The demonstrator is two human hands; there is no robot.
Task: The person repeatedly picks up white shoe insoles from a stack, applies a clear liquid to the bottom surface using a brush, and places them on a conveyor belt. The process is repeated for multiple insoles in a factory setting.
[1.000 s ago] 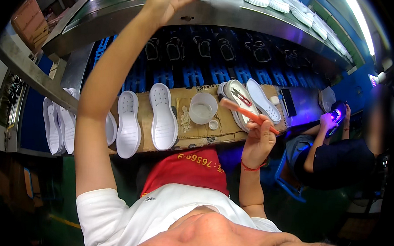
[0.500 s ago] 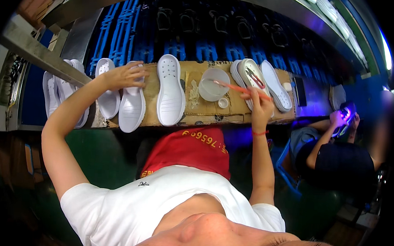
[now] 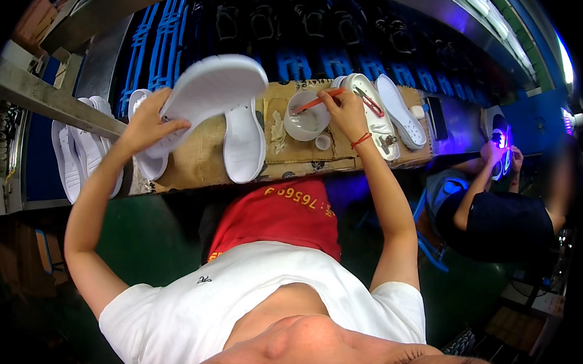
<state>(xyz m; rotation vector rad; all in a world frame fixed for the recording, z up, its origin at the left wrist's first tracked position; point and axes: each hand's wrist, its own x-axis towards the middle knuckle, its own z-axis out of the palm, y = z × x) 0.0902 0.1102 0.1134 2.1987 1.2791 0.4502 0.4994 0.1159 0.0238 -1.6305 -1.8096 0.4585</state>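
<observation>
A worker's left hand (image 3: 146,123) is gripping a white shoe sole (image 3: 212,93) by its near end, fingers closed around the edge, lifting it clear above the cardboard-covered bench (image 3: 207,161). The sole's long axis is running up and to the right from the grip, tilted, its far end hanging over another white sole (image 3: 243,143) lying flat on the bench. The right hand (image 3: 345,112) is pinching an orange-handled brush (image 3: 314,101), its tip dipping toward a small white cup (image 3: 306,125), likely holding adhesive, though the contents are hard to make out. The raised sole is sitting to the left of the brush, the left hand plainly the nearer. More soles (image 3: 82,148) are stacked at the bench's left edge; open cardboard remains between cup and flat sole. At right, a seated co-worker (image 3: 501,216) is working under violet light.
</observation>
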